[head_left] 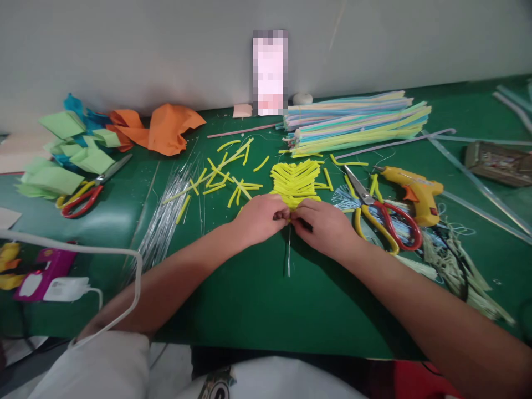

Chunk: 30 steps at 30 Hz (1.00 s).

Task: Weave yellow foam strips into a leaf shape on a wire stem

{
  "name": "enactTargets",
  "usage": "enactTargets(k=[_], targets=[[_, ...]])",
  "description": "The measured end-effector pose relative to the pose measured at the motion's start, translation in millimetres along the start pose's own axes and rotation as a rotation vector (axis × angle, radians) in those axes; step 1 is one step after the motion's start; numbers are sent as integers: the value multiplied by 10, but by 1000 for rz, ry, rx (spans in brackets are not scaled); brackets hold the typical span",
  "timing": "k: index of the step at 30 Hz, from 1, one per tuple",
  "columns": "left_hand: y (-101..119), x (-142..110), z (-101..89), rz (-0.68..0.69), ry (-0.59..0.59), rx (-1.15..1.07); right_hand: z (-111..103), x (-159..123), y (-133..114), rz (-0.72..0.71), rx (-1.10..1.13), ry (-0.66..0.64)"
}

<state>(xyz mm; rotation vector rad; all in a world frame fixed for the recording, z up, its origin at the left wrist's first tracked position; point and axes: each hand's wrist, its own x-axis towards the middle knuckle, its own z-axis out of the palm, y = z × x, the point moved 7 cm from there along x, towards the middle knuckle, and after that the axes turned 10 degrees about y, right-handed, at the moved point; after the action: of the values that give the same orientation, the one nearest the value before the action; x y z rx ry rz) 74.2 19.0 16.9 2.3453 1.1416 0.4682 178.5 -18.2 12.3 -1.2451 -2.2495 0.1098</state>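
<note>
A leaf-like piece made of yellow pipe cleaners lies at the middle of the green table, its short strips angled in rows. At its near end, the fingers of my left hand are closed in a pinch. My right hand pinches the same end from the other side, fingertips almost touching the left ones. Thin silvery wire runs from between the hands toward me. Exactly what lies between the fingertips is hidden. Cut yellow pipe cleaner pieces are scattered left of the work.
Red-and-yellow scissors and a yellow glue gun lie right. Behind are pipe cleaner bundles and a propped phone. Left are wires, more scissors, orange paper, and a white cable crossing my left arm.
</note>
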Motion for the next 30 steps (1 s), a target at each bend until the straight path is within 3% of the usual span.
enactTargets(k=[9,18,25,30], targets=[[-24,-30,-40,28,-40,-69,-40,-10,-14,-4,40,23],[-31,-30,-41,-27,25,-91,-41,0,4,9,31,29],[-1,-27,-35,-63,76,-86,-15,11,76,123,148,15],[-33,-28,-46,-41,30,-131,-25,13,114,192,219,20]])
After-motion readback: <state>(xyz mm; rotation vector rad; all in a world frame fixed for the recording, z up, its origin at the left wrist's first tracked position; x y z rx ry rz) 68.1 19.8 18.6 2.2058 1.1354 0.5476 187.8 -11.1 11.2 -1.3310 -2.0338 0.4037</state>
